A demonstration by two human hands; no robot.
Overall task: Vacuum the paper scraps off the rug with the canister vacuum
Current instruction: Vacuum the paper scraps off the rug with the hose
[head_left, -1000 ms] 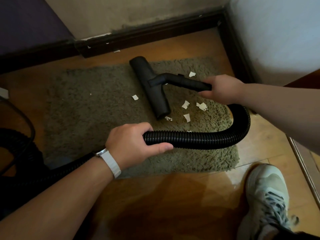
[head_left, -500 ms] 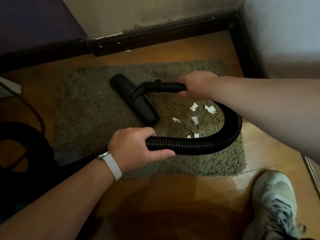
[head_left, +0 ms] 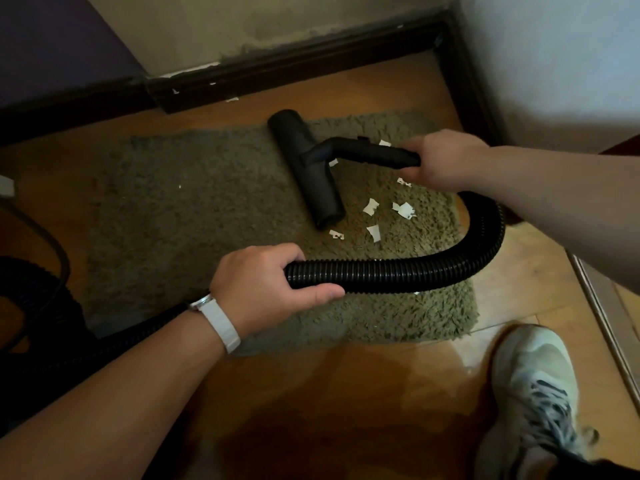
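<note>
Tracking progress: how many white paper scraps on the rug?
7 clear scraps: two by the black wand, one by the right hand, four beside the nozzle's near end. Hose may hide more.

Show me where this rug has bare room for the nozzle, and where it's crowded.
Free: the rug's left half, from the floor nozzle to its left edge, save one tiny fleck. Crowded: right of the nozzle, paper scraps lie inside the hose loop, near the right hand.

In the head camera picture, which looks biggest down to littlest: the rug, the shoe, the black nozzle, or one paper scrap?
1. rug, by far the biggest.
2. shoe, but it is nearer the camera, so its lead over the nozzle is unsure.
3. nozzle.
4. paper scrap, the tiniest.
</note>
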